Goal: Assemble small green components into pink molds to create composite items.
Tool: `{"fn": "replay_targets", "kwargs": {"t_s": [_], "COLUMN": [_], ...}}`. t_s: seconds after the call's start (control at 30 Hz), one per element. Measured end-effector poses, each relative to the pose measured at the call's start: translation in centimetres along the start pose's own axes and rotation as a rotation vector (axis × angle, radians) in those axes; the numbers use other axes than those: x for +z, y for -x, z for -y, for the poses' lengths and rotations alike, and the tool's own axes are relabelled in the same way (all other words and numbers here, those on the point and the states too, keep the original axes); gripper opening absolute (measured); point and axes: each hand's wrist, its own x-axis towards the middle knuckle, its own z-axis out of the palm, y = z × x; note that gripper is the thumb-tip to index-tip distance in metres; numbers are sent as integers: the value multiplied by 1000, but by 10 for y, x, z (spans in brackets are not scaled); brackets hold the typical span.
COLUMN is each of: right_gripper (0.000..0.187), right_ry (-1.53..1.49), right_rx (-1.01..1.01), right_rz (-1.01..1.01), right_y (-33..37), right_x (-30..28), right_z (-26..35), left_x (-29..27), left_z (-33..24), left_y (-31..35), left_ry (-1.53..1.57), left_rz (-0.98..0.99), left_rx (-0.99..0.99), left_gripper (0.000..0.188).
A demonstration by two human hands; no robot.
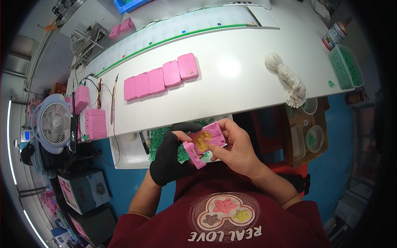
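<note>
A pink, rubbery mould point(219, 133) is held between my hands above the open drawer. Its flap point(193, 156) is folded back toward me, and a yellow looped piece point(202, 141) shows in its hollow. My left hand point(167, 153), in a black glove with bare fingertips, is closed around the mould's left side. The bare right hand point(237, 148) grips the right side, its thumb close to the yellow piece. Whether that thumb touches the piece I cannot tell. Beneath the hands, the drawer contains many small green pieces point(159, 138).
Several pink blocks point(156, 81) lie in a row on the white table point(231, 91). Tweezers point(113, 103), stacked pink blocks point(95, 123) and a fan point(53, 124) are at left. At right are a white cloth bundle point(287, 78), a spray can point(334, 35) and a green-filled tub point(346, 66).
</note>
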Motion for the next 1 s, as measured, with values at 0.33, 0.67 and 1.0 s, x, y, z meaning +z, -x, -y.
{"fn": "replay_targets", "kwargs": {"t_s": [0.33, 0.67, 1.0], "right_gripper": [34, 32, 29], "right_ry": [165, 122, 84], "right_rx": [-122, -128, -126], "right_rz": [-4, -15, -4], "right_y": [4, 2, 0], "right_x": [10, 8, 10], "right_z": [5, -8, -10], "left_x": [-6, -2, -3], "left_z": [-9, -4, -4], "left_y": [11, 11, 12], "left_ry": [-397, -263, -267], "left_rz": [-8, -4, -26], "left_rx": [-64, -29, -70], "left_gripper": [56, 61, 60]}}
